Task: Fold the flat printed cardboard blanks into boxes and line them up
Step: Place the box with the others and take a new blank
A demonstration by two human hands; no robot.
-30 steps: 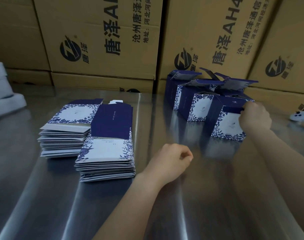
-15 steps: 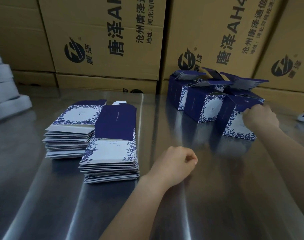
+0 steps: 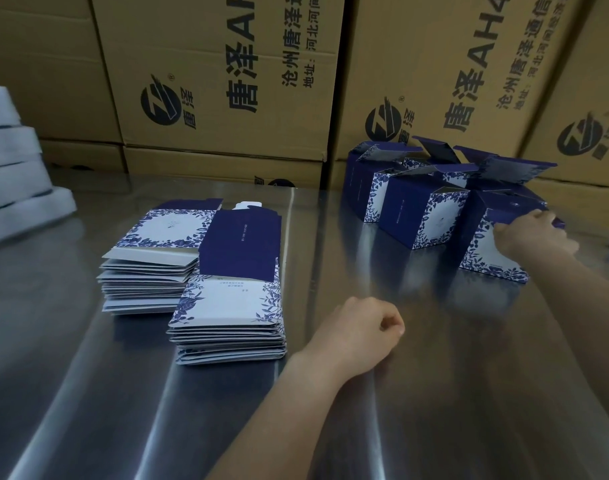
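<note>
Nearest on steel table [image 3: 452, 393]: left hand [image 3: 358, 330] curled, empty. Just left, flat blanks [image 3: 227, 303] in two stacks. Farther right, right hand [image 3: 535, 233] grips top edge of end box [image 3: 483, 254], seemingly nudging it into row [image 3: 417, 216]. Next: release, pick top blank.

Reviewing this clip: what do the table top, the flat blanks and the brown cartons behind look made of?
Table top: likely stainless steel, brushed, with streaky reflections.
Flat blanks: thin printed card, matte white and navy, edges thin in the stacks.
Brown cartons: probably corrugated cardboard, uncoated, black print, flap seams showing.
</note>
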